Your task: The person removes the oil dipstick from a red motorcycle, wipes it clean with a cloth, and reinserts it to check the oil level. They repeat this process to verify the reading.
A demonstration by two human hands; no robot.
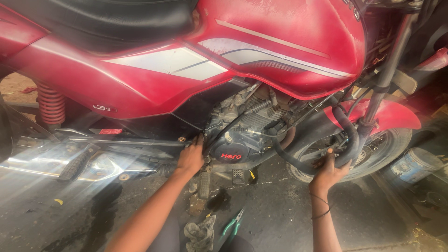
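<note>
Left grip [190, 159] is at the engine's [240, 135] left edge, fingers curled against the casing by the round black cover [229, 151]. Can't tell whether it's closed on anything — fingertips are hidden against the metal. A small brass-coloured bolt [181, 139] sits just above-left of it, on the frame rail [126, 141]. Footpeg [205, 183] hangs just below-right of that grip.

Right grip [329, 170] is up against the black crash guard [347, 140], fingers wrapped under the tube's lower bend, thumb pointing up. Closed on the guard, as far as I can see. Front tyre [373, 156] is right behind it, red mudguard [396, 114] above. Thin black band on that wrist.

Engine sits between both grips, under the red tank [284, 42]. Red side panel [140, 88] and black seat [102, 21] are up-left of the left grip; red rear spring [50, 105] is well off to its left.

On the floor [280, 200], between the forearms: green-handled pliers [233, 225], a dirty rag [200, 233] just left of them. Dark oil patch below the left grip. Blue-white can [414, 164] lies well right of the right grip, past the tyre.
</note>
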